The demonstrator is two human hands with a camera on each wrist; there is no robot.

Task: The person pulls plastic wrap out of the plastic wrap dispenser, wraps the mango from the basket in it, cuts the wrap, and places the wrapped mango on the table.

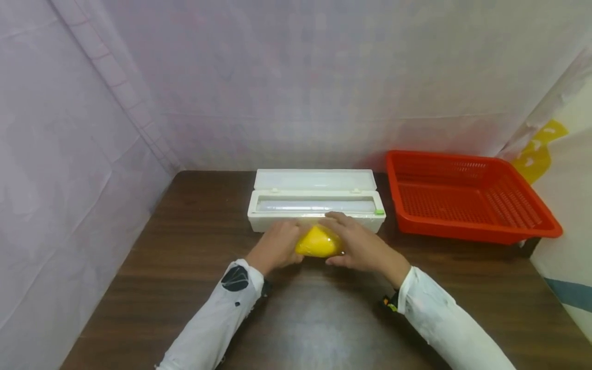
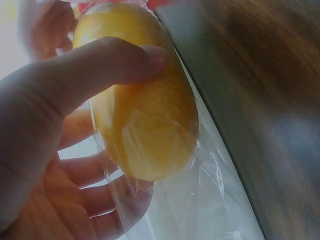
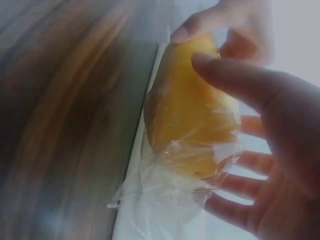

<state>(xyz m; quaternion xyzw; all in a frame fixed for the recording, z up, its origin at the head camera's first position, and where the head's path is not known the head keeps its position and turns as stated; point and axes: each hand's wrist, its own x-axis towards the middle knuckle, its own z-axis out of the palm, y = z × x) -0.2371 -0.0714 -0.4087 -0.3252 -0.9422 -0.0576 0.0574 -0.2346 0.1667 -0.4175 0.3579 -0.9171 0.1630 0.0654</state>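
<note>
I see the left hand (image 1: 277, 244) and the right hand (image 1: 363, 246) together hold one fruit (image 1: 319, 242) covered by film (image 3: 170, 175); thumbs lie on it, fingers are curved behind. It is just before the box (image 1: 319, 195); the basket (image 1: 462, 231) stands at right.

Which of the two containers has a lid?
The white box, left of the red basket: its lid stands open behind it, while the basket shows none.
</note>
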